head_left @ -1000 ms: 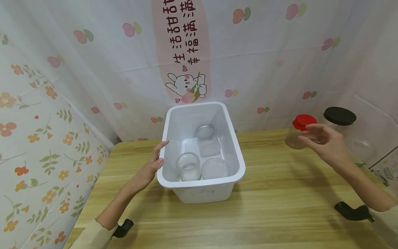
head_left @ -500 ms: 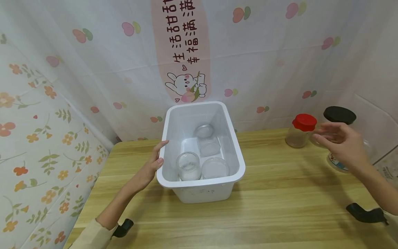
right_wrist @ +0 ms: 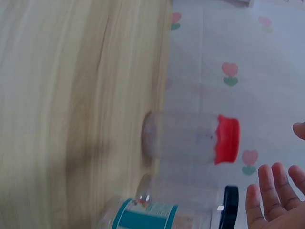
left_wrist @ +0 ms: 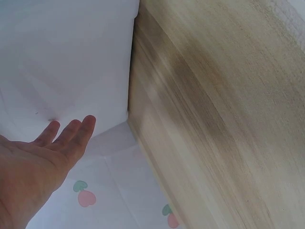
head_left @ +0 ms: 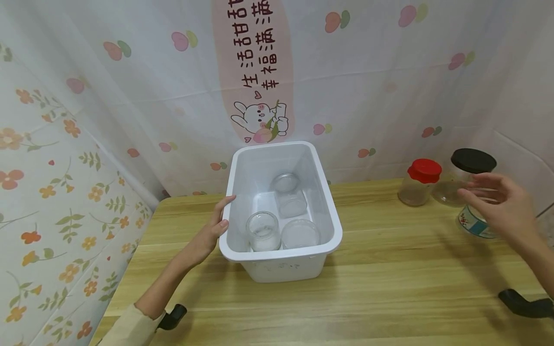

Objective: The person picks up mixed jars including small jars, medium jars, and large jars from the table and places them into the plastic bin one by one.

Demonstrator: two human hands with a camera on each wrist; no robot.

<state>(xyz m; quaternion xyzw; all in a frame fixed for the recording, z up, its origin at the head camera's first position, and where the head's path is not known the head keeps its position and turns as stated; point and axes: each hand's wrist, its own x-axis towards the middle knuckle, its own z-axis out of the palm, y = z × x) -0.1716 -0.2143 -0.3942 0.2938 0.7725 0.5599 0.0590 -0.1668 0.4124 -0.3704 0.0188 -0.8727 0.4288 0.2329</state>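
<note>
A white plastic basin [head_left: 281,266] holds several clear glass jars, among them a round jar [head_left: 263,230] at the near left. My left hand [head_left: 212,233] rests on the basin's left rim; in the left wrist view its straight fingers [left_wrist: 71,140] lie along the outer wall. Over at the right, my right hand [head_left: 497,204] hovers with bent, parted fingers and holds nothing. It overlaps a jar with a teal label [head_left: 473,221] and is close to a black-lidded jar [head_left: 473,161]. A red-lidded clear jar [head_left: 417,185] stands just left of these.
The wooden table [head_left: 381,288] runs back to a printed curtain [head_left: 368,96]. A second floral curtain [head_left: 65,216] hangs along the left side. The right-hand jars stand close together near the table's back right edge.
My right hand has moved right, away from the red-lidded jar to in front of the jar with the teal label. The left hand and basin have stayed put.
</note>
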